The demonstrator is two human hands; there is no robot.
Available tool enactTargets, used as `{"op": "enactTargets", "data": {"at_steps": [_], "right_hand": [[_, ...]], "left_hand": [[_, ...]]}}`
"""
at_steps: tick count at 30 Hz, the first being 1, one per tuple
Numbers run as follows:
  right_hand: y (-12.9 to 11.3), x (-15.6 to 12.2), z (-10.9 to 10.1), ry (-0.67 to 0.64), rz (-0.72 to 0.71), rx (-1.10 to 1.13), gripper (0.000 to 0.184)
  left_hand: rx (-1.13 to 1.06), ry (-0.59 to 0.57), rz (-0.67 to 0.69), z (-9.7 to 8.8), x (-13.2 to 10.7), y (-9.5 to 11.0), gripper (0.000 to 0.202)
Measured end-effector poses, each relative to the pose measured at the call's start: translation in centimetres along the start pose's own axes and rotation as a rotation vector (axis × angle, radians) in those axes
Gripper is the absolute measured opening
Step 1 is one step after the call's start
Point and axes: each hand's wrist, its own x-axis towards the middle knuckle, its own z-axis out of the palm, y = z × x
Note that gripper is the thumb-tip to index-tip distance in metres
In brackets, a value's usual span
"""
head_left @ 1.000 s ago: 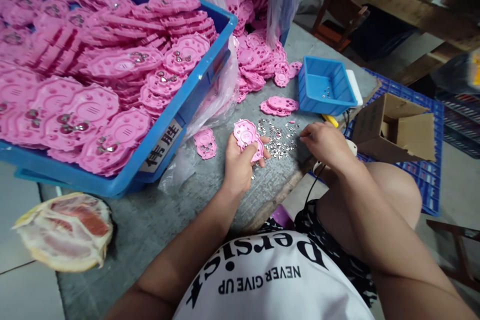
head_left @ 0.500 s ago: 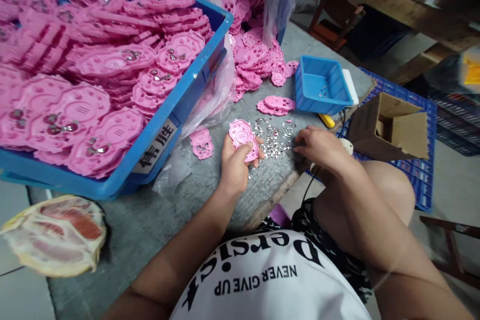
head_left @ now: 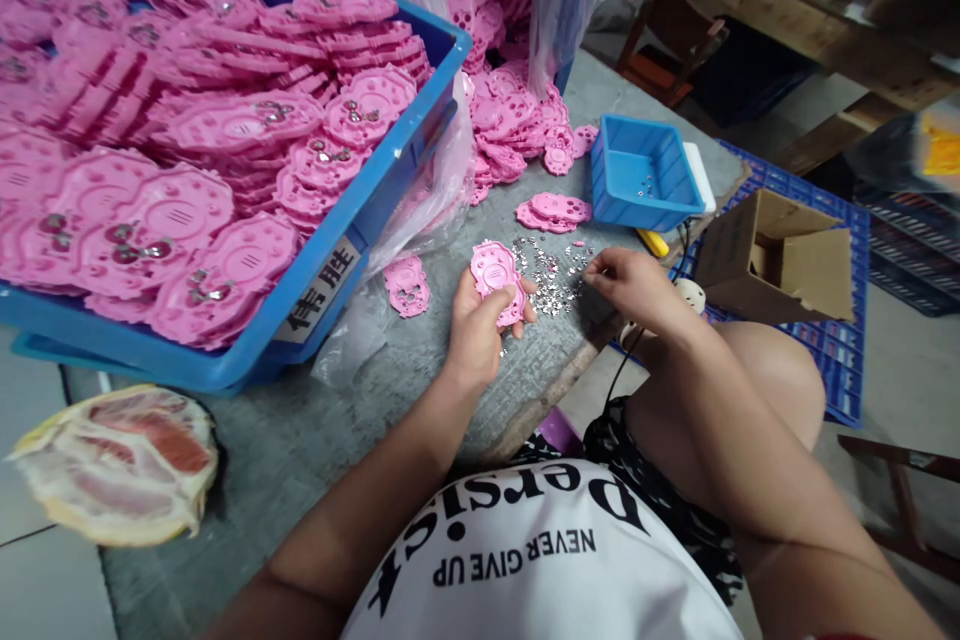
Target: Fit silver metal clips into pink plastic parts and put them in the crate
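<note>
My left hand point(head_left: 478, 332) grips a pink plastic plate point(head_left: 496, 276) by its lower edge, holding it just above the grey table point(head_left: 360, 390). To its right lies a scatter of small silver metal pieces point(head_left: 551, 272). My right hand point(head_left: 634, 285) rests at the right edge of that scatter with its fingertips pinched together on the pieces; what they hold is too small to make out. Another pink plate point(head_left: 406, 284) lies flat on the table to the left of my left hand.
A large blue crate point(head_left: 360, 210) full of pink plates fills the left. Loose pink plates point(head_left: 517, 125) spill from a clear bag behind. A small blue tray point(head_left: 643, 172) stands at the right edge, a cardboard box point(head_left: 780, 245) beyond it. A peeled pomelo point(head_left: 120, 460) lies lower left.
My right hand has crept a little leftward into the silver pieces. My left hand has kept the pink plate nearly still.
</note>
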Motion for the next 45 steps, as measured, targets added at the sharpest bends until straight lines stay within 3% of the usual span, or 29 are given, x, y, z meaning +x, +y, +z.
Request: {"op": "enactTargets", "data": {"at_steps": [5, 10, 14, 21, 25, 29, 31, 35, 40, 45], "right_hand": [[-1.4, -0.8, 0.4, -0.116, 0.043, 0.67, 0.031], [-3.1, -2.0, 1.7, -0.181, 0.029, 0.862, 0.035], [-3.9, -2.8, 3.0, -0.128, -0.078, 0.813, 0.025], [-3.6, -3.3, 4.5, 0.159, -0.374, 0.561, 0.008], [-3.3, -3.7, 4.7, 0.278, -0.549, 0.373, 0.016], [-3.3, -4.0, 4.6, 0.306, -0.653, 0.254, 0.025], [-3.6, -4.0, 4.4, 0.264, -0.617, 0.299, 0.022], [-4.2, -4.0, 3.7, 0.12, -0.396, 0.521, 0.016], [-4.6, -3.4, 3.5, -0.004, -0.179, 0.704, 0.035], [-4.6, -3.1, 3.7, -0.084, 0.023, 0.974, 0.044]], "left_hand": [[0.047, -0.018, -0.036, 0.4, -0.2, -0.4, 0.04], [0.09, -0.034, 0.007, 0.6, -0.3, -1.0, 0.041], [0.094, -0.003, 0.028, 0.5, -0.1, -1.3, 0.043], [0.016, 0.017, -0.034, 0.2, 0.0, -0.9, 0.046], [-0.041, 0.015, -0.062, 0.1, 0.0, -0.7, 0.046], [-0.075, 0.027, -0.084, 0.0, 0.0, -0.4, 0.049], [-0.074, 0.031, -0.088, 0.1, 0.0, -0.3, 0.051], [0.007, 0.054, -0.027, 0.4, -0.2, -0.3, 0.048], [0.186, 0.108, 0.073, 0.7, -0.5, -0.7, 0.046], [0.087, 0.016, 0.026, 0.7, -0.6, -0.4, 0.046]]}}
